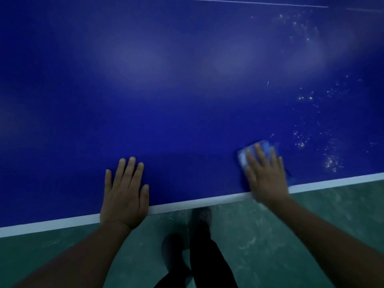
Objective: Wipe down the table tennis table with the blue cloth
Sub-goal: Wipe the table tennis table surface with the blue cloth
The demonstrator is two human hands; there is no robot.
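I'm pressing my right hand (267, 175) flat on the cloth (254, 151) | left hand (125, 192) lying flat, fingers straight, on the tabletop (166, 80) edge

The bench (166, 90) is showing a smooth, deep blue top with a soft satin sheen, pale patches of light glowing hazily across it. White dusty specks (307, 140) are clinging to its right part, dulling the finish there. Its near edge is carrying a flat, matt white stripe (187, 203). The blue cloth (252, 151) is looking soft and fibrous, paler at its corner. The green floor (249, 235) is appearing matt and scuffed with whitish smears.
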